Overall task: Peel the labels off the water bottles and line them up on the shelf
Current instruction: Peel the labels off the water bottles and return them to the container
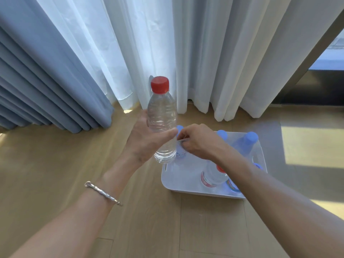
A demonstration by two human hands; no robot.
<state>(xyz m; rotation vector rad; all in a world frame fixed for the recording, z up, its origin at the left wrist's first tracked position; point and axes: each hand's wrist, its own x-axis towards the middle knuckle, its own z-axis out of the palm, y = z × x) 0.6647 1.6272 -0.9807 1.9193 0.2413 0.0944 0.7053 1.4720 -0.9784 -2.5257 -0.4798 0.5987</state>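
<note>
My left hand (147, 138) grips a clear water bottle (162, 116) with a red cap, held upright above the floor; its body shows no label. My right hand (197, 141) is just right of the bottle's lower half, fingers pinched on a thin crumpled strip that looks like the peeled label (181, 141). Below lies a white bin (186, 189) holding a red-capped bottle with a red label (212, 176) and several blue-capped bottles (247, 142). No shelf is in view.
Wooden floor (93, 164) spreads all around. Blue curtains (46, 81) hang at the left and white sheer curtains (204, 62) at the back. A dark window frame (316, 86) stands at the far right. A silver bracelet is on my left wrist.
</note>
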